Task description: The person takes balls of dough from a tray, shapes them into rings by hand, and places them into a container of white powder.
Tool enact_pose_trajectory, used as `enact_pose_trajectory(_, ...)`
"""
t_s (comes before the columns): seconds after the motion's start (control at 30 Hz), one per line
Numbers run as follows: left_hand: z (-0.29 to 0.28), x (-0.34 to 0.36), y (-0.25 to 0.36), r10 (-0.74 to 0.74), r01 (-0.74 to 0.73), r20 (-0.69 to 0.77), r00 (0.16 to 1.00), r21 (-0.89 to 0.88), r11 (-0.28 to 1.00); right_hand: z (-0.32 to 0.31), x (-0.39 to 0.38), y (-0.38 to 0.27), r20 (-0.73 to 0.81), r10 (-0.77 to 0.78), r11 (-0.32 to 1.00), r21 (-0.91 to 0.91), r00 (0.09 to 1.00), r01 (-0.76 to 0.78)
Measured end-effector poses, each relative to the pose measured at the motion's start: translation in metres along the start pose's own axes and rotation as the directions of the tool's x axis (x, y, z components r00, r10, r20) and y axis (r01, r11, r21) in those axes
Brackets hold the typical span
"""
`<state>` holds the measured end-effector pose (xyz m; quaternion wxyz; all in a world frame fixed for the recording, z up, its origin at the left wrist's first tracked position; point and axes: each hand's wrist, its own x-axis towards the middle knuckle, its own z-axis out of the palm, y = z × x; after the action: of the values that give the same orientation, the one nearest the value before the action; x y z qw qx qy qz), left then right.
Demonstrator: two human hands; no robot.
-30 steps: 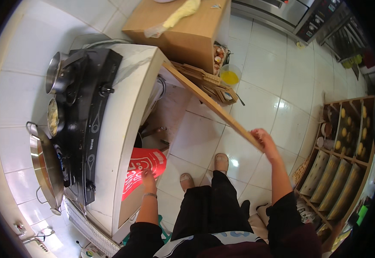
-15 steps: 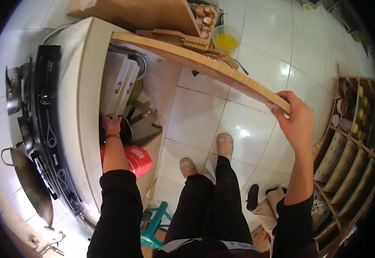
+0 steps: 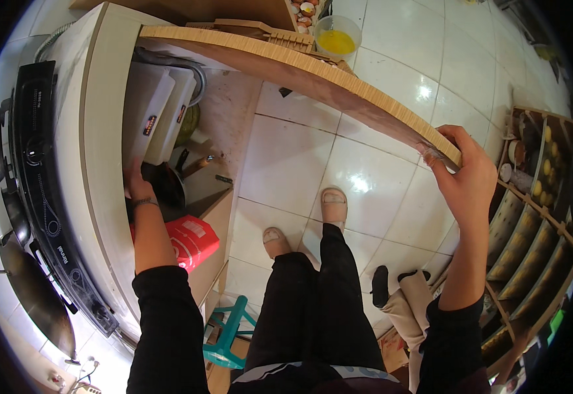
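My right hand [image 3: 468, 172] is closed around the free edge of a wooden cabinet door [image 3: 313, 77], holding it swung out. Inside the low cabinet, my left hand [image 3: 138, 186] reaches in beside the lower ends of two white plastic containers [image 3: 158, 111]. Its fingers are mostly hidden by the cabinet front and shadow, so whether it grips anything is unclear. Next to that hand lies a dark pan [image 3: 166, 186]. A red package [image 3: 194, 241] sits below my left wrist. Farther back are a grey hose [image 3: 200, 82] and a round green thing, partly covered by the containers.
A black stove [image 3: 33, 151] tops the counter, with a wok [image 3: 40, 299] at left. Past the door stand a bowl of yellow liquid [image 3: 336, 41] and eggshells [image 3: 305, 13]. A teal stool [image 3: 227, 338] is near my legs. Another person's legs [image 3: 408, 295] and a wooden rack [image 3: 529, 243] are at right.
My left hand has gone further in toward the cabinet's left side, and its fingers show less. My right hand keeps its hold on the door. The whole view has shifted slightly.
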<state>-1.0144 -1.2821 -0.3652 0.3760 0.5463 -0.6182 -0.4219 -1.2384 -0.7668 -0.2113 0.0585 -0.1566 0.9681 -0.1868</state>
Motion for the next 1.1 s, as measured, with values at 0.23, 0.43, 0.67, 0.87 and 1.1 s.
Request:
enact_pose_trajectory(0.23, -0.021, -0.068, 0.07, 0.118, -0.058, -0.064, 0.991, 0.592, 0.804, -0.001, -0.001, -0.001, -0.037, -0.032, 0.999, 0.01, 0.999, 0.032)
enact_pose_trajectory(0.43, -0.071, -0.147, 0.059, -0.177, 0.15, -0.122, 0.977, -0.203, 0.968, 0.002, -0.003, -0.001, -0.05, 0.007, 0.999, 0.033, 0.999, -0.005)
enact_pose_trajectory(0.67, -0.119, -0.211, 0.093, -0.135, 0.136, 0.072, 0.988, -0.002, 0.991, 0.0, -0.007, -0.004, -0.009, 0.069, 0.997, 0.035, 0.998, -0.069)
enact_pose_trajectory(0.87, -0.155, -0.265, 0.136, -0.194, 0.154, 0.22, 0.956, 0.184, 0.971, 0.002, -0.005, 0.003, -0.012, 0.08, 0.995, 0.058, 0.997, -0.079)
enact_pose_trajectory(1.1, -0.207, -0.31, 0.122, -0.445, 0.372, 0.3, 0.844, 0.271, 0.888, 0.002, -0.005, 0.004, -0.018, 0.077, 0.995, 0.066, 0.997, -0.075)
